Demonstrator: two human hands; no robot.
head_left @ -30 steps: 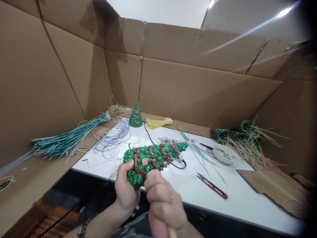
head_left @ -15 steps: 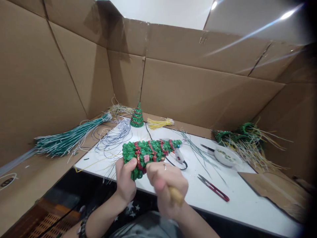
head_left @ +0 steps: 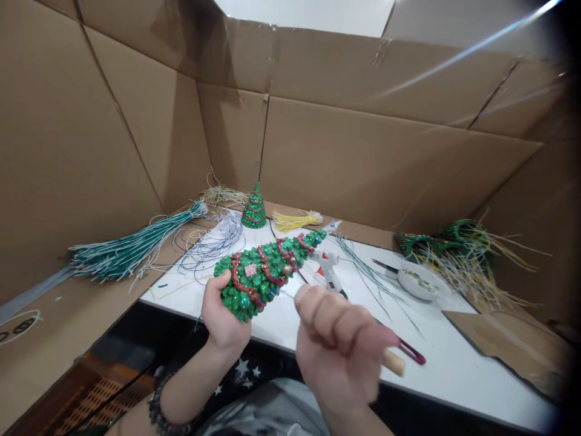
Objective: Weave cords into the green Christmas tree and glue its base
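A glittery green Christmas tree ornament (head_left: 261, 272) with red garlands lies tilted in the air, its tip up to the right. My left hand (head_left: 222, 315) grips it round its wide base. My right hand (head_left: 340, 345) is closed round a wooden-handled awl (head_left: 394, 363); the handle end sticks out below the fist. A thin shaft shows faintly between the fist and the tree's lower side; whether its point touches the tree I cannot tell. Behind the right hand, red thread snips (head_left: 412, 351) are partly covered.
On the white table (head_left: 281, 321) stand another small tree (head_left: 253, 209), a glue gun (head_left: 329, 269) and a white bowl (head_left: 420, 284) beside dark-bladed scissors (head_left: 385, 265). Green wires (head_left: 140, 242), yellow wires (head_left: 297, 220) and wired green pieces (head_left: 454, 245) lie round the edges. Cardboard walls (head_left: 363, 139) enclose the table.
My right hand has drawn back from the tree to the right, with the awl in it. The tree has tilted, its tip rising, and shifted slightly left in my left hand.
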